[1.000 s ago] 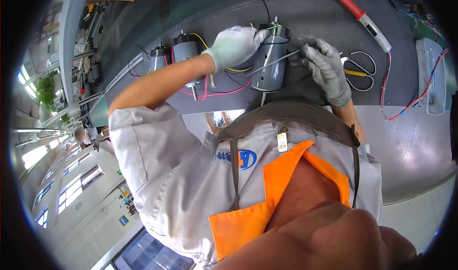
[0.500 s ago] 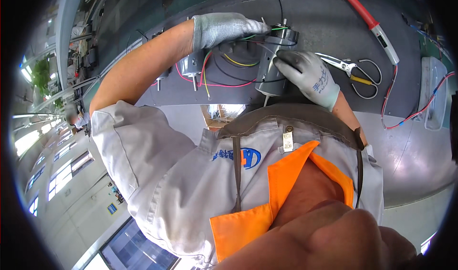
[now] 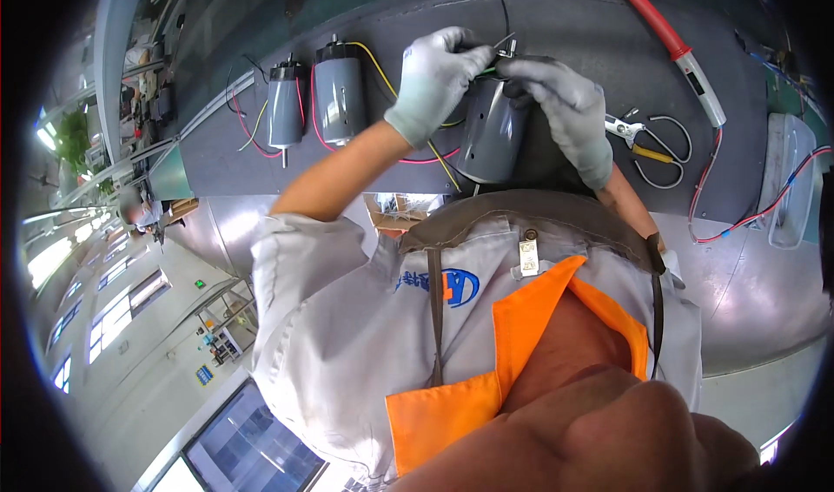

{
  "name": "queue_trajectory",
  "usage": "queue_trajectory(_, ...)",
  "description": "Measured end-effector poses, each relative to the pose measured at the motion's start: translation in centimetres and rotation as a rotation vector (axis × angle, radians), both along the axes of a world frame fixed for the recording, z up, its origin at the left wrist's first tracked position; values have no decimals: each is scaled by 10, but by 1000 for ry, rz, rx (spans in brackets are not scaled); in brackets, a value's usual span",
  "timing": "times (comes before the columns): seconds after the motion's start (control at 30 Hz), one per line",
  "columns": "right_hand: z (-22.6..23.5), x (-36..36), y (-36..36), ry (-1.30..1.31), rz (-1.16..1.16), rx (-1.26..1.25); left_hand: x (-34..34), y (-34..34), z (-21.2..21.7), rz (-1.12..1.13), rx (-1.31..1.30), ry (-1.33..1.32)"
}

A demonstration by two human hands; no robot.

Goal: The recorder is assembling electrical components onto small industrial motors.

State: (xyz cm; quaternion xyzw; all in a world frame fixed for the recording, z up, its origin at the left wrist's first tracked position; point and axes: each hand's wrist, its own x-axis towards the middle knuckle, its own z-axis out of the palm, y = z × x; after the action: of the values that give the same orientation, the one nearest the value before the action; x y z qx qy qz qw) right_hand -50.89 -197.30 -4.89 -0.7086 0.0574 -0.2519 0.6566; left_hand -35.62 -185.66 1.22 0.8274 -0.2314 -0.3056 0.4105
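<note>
A grey cylindrical motor (image 3: pixel 492 138) lies on the bench in front of me, its wired end pointing away. Both hands wear pale gloves and meet at that far end. My left hand (image 3: pixel 437 79) is closed in a pinch beside the end cap; a thin, needle-like piece sticks up past its fingertips, too small to name. My right hand (image 3: pixel 569 110) curls over the cap from the right, dark fingertips pressed together; what they grip is hidden. A short green wire (image 3: pixel 487 71) shows between the hands.
Two more grey motors, a larger one (image 3: pixel 340 101) and a smaller one (image 3: pixel 285 110), with coloured leads, lie to the left. On the right are yellow-handled scissors (image 3: pixel 653 151), a red-and-white tool (image 3: pixel 695 75) on a cable, and a clear plastic tray (image 3: pixel 789 184).
My left hand has drawn back, with its forearm swinging right and uncovering the two left motors. My right hand has moved up from the motor's body to its far end.
</note>
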Motion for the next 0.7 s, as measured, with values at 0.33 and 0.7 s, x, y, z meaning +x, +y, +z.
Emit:
queue_trajectory(0.33,6,16,-18,51,-34,676,-18,1,-22,-55,-206,-347)
queue_trajectory(0.7,20,21,-54,333,268,568,-21,-7,-18,-128,-294,-357)
